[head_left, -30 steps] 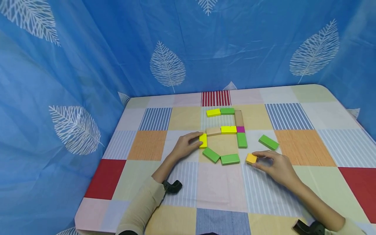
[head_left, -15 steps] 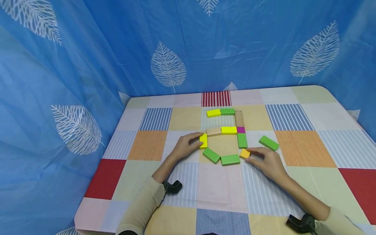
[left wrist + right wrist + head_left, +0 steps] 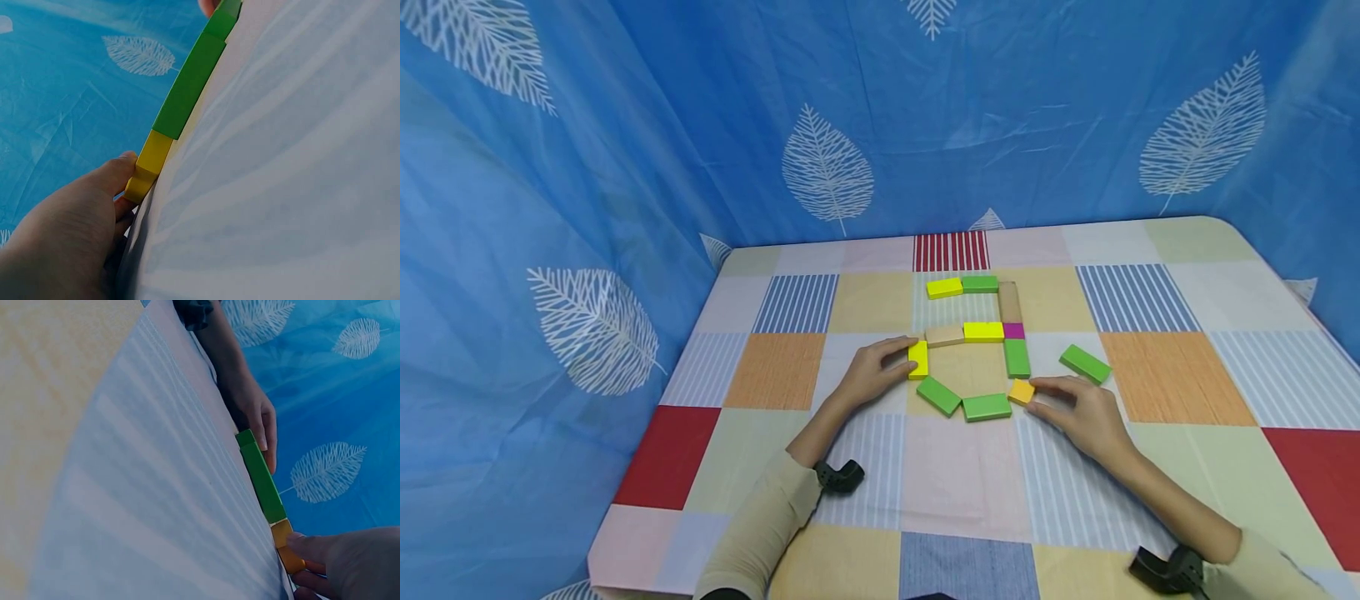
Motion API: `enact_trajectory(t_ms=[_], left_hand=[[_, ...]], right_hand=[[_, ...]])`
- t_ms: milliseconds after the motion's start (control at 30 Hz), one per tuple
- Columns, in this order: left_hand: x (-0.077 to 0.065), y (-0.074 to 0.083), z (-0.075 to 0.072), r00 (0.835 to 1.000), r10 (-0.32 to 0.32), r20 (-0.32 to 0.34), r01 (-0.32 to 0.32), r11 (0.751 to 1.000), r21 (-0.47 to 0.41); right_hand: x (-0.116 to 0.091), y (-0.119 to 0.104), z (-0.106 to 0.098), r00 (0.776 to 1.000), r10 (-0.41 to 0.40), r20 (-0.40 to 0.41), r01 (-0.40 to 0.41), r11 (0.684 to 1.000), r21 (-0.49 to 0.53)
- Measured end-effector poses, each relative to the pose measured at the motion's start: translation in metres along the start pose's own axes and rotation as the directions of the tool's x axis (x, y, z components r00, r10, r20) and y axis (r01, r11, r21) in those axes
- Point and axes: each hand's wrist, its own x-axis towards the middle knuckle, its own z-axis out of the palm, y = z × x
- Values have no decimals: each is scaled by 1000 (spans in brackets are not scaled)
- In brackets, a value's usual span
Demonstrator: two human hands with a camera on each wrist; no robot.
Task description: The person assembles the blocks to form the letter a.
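My left hand (image 3: pixel 871 372) holds a yellow block (image 3: pixel 917 360) between thumb and fingers at the left side of a block outline. On the opposite side, my right hand (image 3: pixel 1090 417) pinches a small orange block (image 3: pixel 1021 392) by its right end. That block lies at the lower right corner, by the end of a front green block (image 3: pixel 987 407) and just below an upright-running green block (image 3: pixel 1017 358). A slanted green block (image 3: pixel 938 396) joins the lower left. In the right wrist view, thumb and fingers grip the orange block (image 3: pixel 287 547).
Behind, the outline continues with a wooden block (image 3: pixel 944 336), a yellow one (image 3: pixel 983 332), a purple one (image 3: pixel 1012 331) and a tall wooden one (image 3: pixel 1010 302). Green (image 3: pixel 980 284) and yellow (image 3: pixel 944 288) blocks cap it. A loose green block (image 3: pixel 1085 364) lies right, on the patchwork cloth (image 3: pixel 962 475).
My right hand has moved left with the orange block, bringing it up to the corner between two green blocks. The left hand stays in place on the yellow block.
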Motion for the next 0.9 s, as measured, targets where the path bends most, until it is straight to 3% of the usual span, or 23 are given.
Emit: enact_trajectory(t_ms=[400, 900], left_hand=[[1, -1, 0, 1000, -3, 2, 3, 1000, -2], [2, -2, 1, 999, 42, -18, -42, 999, -3]], right_hand=[[1, 3, 6, 999, -9, -31, 9, 1000, 5], [0, 6, 8, 999, -21, -48, 21, 1000, -1]])
